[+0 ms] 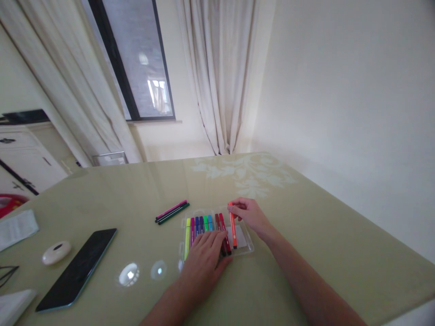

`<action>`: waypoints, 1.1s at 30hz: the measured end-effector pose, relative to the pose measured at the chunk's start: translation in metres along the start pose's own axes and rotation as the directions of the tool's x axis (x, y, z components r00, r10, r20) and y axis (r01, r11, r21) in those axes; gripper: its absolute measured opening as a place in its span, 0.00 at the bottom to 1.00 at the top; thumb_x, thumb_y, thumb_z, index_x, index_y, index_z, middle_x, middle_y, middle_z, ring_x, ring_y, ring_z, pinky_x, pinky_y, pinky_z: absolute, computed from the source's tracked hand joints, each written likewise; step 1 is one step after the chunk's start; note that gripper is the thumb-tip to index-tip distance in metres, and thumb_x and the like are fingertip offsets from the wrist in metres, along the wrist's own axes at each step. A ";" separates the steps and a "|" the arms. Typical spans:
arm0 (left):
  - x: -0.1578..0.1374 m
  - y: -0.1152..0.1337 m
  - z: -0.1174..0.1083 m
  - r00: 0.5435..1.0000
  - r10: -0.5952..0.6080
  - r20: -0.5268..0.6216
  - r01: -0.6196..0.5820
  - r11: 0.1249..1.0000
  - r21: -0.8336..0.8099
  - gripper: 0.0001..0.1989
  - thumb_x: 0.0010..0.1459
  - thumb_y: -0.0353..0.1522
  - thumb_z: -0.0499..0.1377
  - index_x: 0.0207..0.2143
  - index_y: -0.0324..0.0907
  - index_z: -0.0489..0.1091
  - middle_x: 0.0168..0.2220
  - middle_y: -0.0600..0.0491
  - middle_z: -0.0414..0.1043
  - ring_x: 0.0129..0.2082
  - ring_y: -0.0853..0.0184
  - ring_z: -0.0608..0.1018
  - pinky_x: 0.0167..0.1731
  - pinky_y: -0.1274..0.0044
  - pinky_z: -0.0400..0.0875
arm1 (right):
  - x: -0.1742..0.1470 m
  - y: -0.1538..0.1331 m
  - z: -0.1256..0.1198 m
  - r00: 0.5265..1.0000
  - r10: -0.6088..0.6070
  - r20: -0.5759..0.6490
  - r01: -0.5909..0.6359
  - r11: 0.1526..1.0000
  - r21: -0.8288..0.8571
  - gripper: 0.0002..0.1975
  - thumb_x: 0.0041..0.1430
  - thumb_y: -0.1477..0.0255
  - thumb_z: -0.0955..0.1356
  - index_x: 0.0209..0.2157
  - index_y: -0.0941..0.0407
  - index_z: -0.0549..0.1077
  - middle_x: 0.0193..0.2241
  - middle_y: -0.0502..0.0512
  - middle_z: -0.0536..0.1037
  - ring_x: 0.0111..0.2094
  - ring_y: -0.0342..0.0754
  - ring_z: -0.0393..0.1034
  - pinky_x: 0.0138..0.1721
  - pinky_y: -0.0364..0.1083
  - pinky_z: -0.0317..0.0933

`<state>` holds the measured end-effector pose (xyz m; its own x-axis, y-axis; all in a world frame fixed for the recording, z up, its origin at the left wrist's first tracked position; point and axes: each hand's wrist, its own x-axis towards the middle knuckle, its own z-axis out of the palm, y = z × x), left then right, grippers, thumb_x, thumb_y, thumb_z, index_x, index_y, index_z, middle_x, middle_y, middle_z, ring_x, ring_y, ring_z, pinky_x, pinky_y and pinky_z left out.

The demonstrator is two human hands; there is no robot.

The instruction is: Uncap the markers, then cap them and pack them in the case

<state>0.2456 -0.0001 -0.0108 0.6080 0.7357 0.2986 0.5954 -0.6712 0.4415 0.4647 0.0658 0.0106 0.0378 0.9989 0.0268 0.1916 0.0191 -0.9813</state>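
A clear plastic case (249,244) lies on the table, holding a row of felt-tip pens in yellow, magenta, blue, green, light blue and dark red. My right hand (249,213) pinches an orange felt-tip pen (233,228) by its upper end, over the right part of the case beside the red pens (223,228). Resting palm down across the lower part of the row, my left hand (204,258) has its fingers stretched out and hides the lower ends of several pens. Left of the case lie a few loose felt-tip pens (172,212), pink, black and dark green.
On the left of the table (306,235) lie a black tablet (78,269), a white rounded device (56,252), a pale cloth or packet (16,230) and a dark cable (7,274). Curtains (217,68) and a window stand behind, a wall to the right.
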 end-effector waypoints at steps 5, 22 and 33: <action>0.003 0.002 -0.003 0.998 0.019 0.059 -0.024 0.996 0.081 0.23 0.66 0.34 0.63 0.62 0.52 0.67 0.58 0.48 0.72 0.57 0.53 0.73 0.57 0.58 0.69 | -0.002 0.009 0.006 0.999 -0.029 0.042 0.036 0.983 -0.179 0.10 0.57 0.69 0.73 0.41 0.58 0.77 0.28 0.52 0.81 0.28 0.46 0.76 0.31 0.45 0.69; 0.008 0.001 -0.013 0.999 0.047 -0.004 -0.047 0.999 0.020 0.15 0.69 0.37 0.58 0.56 0.52 0.73 0.55 0.50 0.75 0.54 0.56 0.76 0.56 0.62 0.71 | -0.011 -0.002 0.013 0.964 -0.224 0.140 0.263 0.746 -0.612 0.05 0.58 0.76 0.72 0.28 0.56 0.78 0.27 0.51 0.77 0.29 0.44 0.67 0.33 0.43 0.58; 0.006 -0.089 -0.058 0.800 -0.487 -0.350 0.595 0.717 0.363 0.17 0.69 0.31 0.50 0.54 0.42 0.73 0.52 0.44 0.75 0.52 0.52 0.74 0.51 0.63 0.69 | -0.011 -0.006 0.014 0.962 -0.256 0.092 0.263 0.785 -0.560 0.07 0.63 0.76 0.69 0.32 0.56 0.80 0.30 0.52 0.80 0.31 0.46 0.70 0.35 0.44 0.59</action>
<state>0.1657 0.0689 0.0012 0.0124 0.9474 0.3198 0.9795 -0.0758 0.1867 0.4500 0.0555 0.0135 -0.1026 0.9602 0.2597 0.7101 0.2536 -0.6569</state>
